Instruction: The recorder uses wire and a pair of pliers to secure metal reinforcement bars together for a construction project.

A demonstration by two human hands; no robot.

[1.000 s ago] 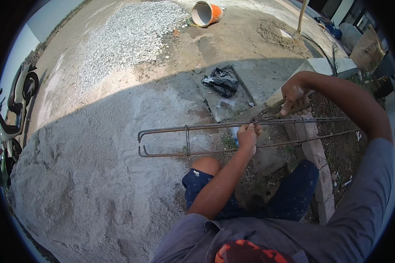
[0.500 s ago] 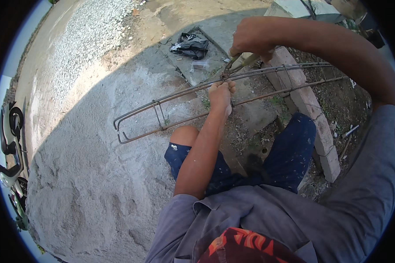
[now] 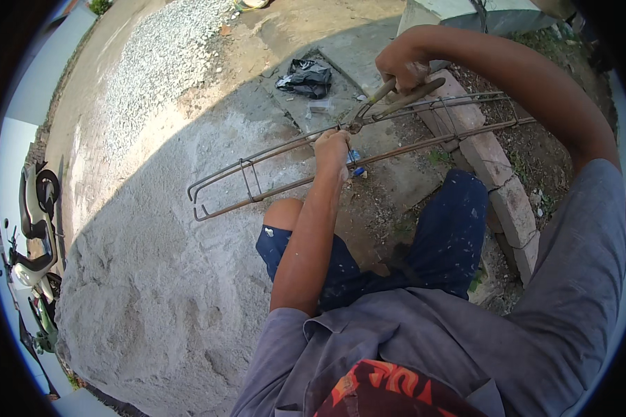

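A long rebar cage [image 3: 285, 186] of thin rusty bars, with hooked ends at the left and square wire stirrups, stretches across in front of my knees. My left hand [image 3: 332, 147] is closed around the far bars at a stirrup. My right hand [image 3: 402, 68] grips one handle of a pair of long-handled pincers [image 3: 379, 96]; the other handle stands apart, pointing right. The pincers' jaws sit on the far bars just right of my left fingers. Whether they bite a tie wire is too small to tell.
The cage's right part lies over a concrete block edge [image 3: 490, 158]. A grey sand heap [image 3: 139, 299] spreads at left, a gravel pile [image 3: 167, 62] beyond it. A black plastic bag [image 3: 306, 78] lies past the cage. A motorbike [image 3: 38, 222] stands far left, and a blue scrap [image 3: 358, 171] lies below the cage.
The pincers' handles have spread apart, and my right hand now holds only one. Both hands sit slightly differently along the bars; the whole view has shifted a little.
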